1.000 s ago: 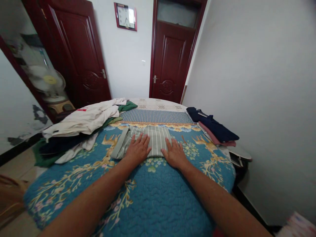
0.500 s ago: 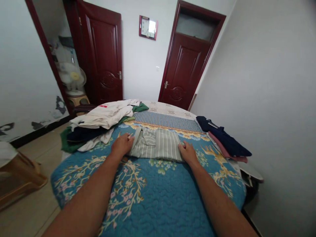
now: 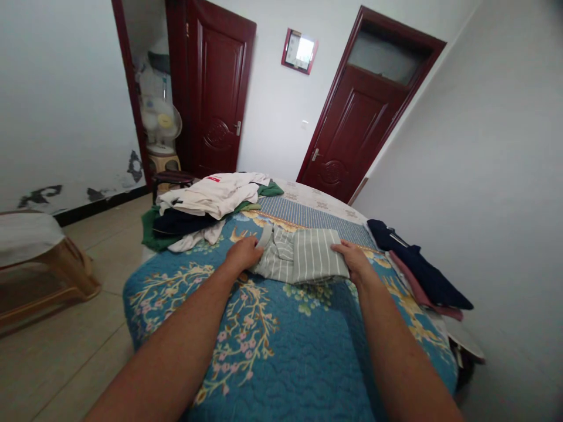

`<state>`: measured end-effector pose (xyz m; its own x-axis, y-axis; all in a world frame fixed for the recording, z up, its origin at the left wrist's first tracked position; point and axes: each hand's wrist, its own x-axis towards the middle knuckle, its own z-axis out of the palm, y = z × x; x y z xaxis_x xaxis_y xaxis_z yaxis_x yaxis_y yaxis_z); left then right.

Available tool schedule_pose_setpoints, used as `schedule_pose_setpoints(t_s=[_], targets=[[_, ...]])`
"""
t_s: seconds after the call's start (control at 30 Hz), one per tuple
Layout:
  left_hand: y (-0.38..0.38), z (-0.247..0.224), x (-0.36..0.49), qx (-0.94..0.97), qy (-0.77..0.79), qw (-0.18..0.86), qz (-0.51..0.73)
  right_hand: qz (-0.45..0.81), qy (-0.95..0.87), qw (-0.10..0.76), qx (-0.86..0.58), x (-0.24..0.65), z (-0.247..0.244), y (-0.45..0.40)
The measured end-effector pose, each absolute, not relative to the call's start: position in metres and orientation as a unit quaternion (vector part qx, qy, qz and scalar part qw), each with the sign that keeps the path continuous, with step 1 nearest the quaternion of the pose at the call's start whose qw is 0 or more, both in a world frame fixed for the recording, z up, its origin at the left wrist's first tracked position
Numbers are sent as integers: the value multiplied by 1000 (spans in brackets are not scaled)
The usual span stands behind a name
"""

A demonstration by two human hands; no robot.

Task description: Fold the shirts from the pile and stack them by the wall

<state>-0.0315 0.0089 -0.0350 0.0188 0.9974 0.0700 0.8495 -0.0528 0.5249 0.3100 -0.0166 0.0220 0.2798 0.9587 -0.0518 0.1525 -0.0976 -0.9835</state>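
Note:
A grey-green shirt [image 3: 319, 255] with white stripes lies folded into a wide rectangle on a blue flowered quilt [image 3: 303, 357]. My left hand [image 3: 244, 255] is closed on the shirt's left end. At the opposite end my right hand [image 3: 354, 260] pinches the edge, its thumb on top and the other fingers partly hidden beneath the cloth. The shirt's right half is flat and smooth, while folds and a collar-like band show on its left half.
To the left is a loose heap of clothes [image 3: 211, 196], white, navy and green. A folded stack with a navy garment [image 3: 417, 264] over a pink one [image 3: 416, 281] sits at the right edge. A plastic stool [image 3: 65, 275] stands on the floor at left.
The head view has turned left and tilted, so the scene sits further right. My right hand has taken a firmer hold of the shirt's right end, which looks slightly raised.

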Motion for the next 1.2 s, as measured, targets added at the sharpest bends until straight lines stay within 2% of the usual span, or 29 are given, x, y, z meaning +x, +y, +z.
schedule_pose_setpoints(t_s=[0.13,0.3,0.37,0.5,0.63,0.77,0.83,0.9,1.0,1.2], targets=[[9,-37,-32,680,670,186,233,361,-458,508,-634,271,51,-11],[8,-38,-31,676,663,201,252,234,-557,456,-653,204,66,1],[8,-37,-32,669,655,220,275,227,-587,441,-640,174,64,5],[9,-35,-39,631,621,302,353,272,-630,427,-589,136,51,8],[9,-32,-47,598,609,345,391,114,-712,397,-569,146,24,5],[8,-28,-50,543,572,450,419,7,-780,348,-521,167,-20,-7],[9,-28,-49,565,570,436,408,7,-797,321,-511,169,-43,-13],[10,-30,-46,608,593,362,385,21,-798,311,-515,166,-60,-17],[11,-34,-42,617,617,307,379,44,-791,330,-513,162,-74,-13],[10,-32,-44,533,599,391,451,182,-658,477,-554,196,-81,7]])
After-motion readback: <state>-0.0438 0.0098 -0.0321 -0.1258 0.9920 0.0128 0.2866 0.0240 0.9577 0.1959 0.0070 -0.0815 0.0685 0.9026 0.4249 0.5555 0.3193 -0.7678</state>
